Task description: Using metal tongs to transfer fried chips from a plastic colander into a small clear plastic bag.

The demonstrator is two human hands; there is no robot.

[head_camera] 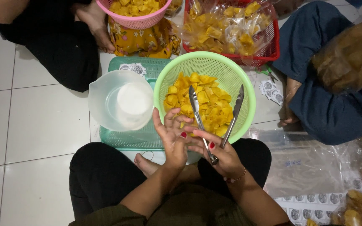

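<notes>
Here the right hand (223,157) grips metal tongs (214,121) at the hinge, arms spread above yellow chips (204,104) in the green colander (231,71); left hand (172,134) is open, touching its wrist. Picking chips looks underway; the tongs must close. A clear jug (120,104) sits just beside; plastic bags (302,163) lie right.
</notes>
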